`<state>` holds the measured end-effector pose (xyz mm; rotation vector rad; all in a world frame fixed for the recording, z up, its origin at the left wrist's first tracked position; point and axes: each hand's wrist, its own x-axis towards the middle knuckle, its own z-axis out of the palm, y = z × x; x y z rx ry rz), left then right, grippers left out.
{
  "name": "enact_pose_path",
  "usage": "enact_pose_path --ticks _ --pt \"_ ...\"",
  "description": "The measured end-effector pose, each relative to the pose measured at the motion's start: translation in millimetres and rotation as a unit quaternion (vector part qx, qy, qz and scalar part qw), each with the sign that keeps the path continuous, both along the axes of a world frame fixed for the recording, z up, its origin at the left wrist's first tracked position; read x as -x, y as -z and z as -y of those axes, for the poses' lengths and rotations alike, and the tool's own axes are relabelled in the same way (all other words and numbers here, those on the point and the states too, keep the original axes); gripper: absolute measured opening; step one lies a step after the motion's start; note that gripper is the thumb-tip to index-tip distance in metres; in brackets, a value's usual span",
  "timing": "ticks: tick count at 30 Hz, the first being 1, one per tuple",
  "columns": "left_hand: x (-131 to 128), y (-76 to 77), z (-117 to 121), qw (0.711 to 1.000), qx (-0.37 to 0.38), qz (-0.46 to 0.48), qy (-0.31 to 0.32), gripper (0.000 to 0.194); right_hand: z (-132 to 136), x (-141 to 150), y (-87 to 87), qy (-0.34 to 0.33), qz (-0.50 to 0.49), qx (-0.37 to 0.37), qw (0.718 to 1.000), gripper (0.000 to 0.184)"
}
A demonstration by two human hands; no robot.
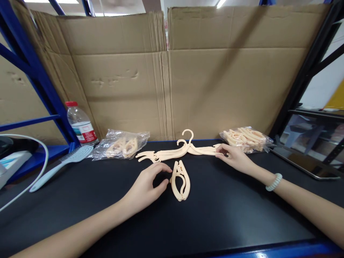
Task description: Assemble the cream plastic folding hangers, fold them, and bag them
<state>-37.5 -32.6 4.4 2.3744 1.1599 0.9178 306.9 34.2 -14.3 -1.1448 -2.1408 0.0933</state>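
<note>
My left hand (147, 184) rests low over the table with thumb and fingers apart, just left of a folded cream plastic clothes hanger (186, 188). The hand holds nothing; whether a fingertip touches the folded hanger I cannot tell. Behind it lie unfolded cream hangers (172, 154), overlapping, with two hooks pointing up toward the back. My right hand (235, 157), with a pale coiled band on the wrist, has its fingers closed around the right end of these unfolded hangers. The fingers hide that tip.
Clear bags of folded hangers lie at back left (122, 147) and back right (245, 138). A red-capped bottle (82, 123) and a pale blue hairbrush (66, 163) are on the left, near a white cable (44, 165). Cardboard (120, 82) walls the back of the black table (215, 218).
</note>
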Motion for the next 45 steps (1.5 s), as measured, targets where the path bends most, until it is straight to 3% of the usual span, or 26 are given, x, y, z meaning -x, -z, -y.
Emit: enact_pose_path --ticks 4,8,11,14,17,22,26,31,36,40,45 --pt "0.3 3.5 -6.3 0.989 0.094 0.102 -0.043 0.030 4.5 1.0 -5.0 0.024 -0.049 -0.004 0.998 0.015" --pt "1.6 4.4 -11.8 0.956 0.182 0.212 -0.094 0.035 11.1 2.1 -15.1 0.042 -0.077 -0.025 0.996 0.016" --pt "1.6 2.9 -12.0 0.923 0.214 0.289 -0.140 0.046 16.2 2.9 -22.6 0.054 -0.075 -0.051 0.994 0.015" --pt "-0.1 0.8 -9.8 0.902 0.219 0.341 -0.147 0.050 20.6 4.3 -26.8 0.044 -0.061 -0.068 0.995 0.013" --pt "-1.1 -0.1 -8.6 0.915 0.196 0.324 -0.137 0.047 24.4 7.1 -27.4 0.022 -0.034 -0.070 0.997 0.012" --pt "0.9 4.8 -10.1 0.953 0.150 0.248 -0.088 0.064 28.4 13.5 -24.3 -0.010 -0.016 -0.063 0.998 0.011" --pt "2.7 7.7 -10.0 0.974 0.100 0.198 -0.043 0.056 31.8 18.6 -23.6 -0.020 -0.018 -0.051 0.998 0.011" --pt "4.0 1.8 -8.3 0.986 0.071 0.134 -0.067 0.040 34.4 20.4 -23.6 -0.026 0.002 -0.042 0.999 0.011" --pt "4.1 -1.0 -8.1 0.985 0.058 0.141 -0.079 0.040 32.1 16.3 -25.1 -0.056 0.091 -0.109 0.988 0.017" --pt "3.3 -0.5 -7.6 0.984 0.066 0.144 -0.087 0.042 36.2 18.0 -30.1 -0.013 0.178 -0.193 0.965 0.021" --pt "2.4 -0.3 -7.5 0.982 0.076 0.158 -0.075 0.040 45.4 23.5 -31.5 0.079 0.249 -0.231 0.937 0.026"
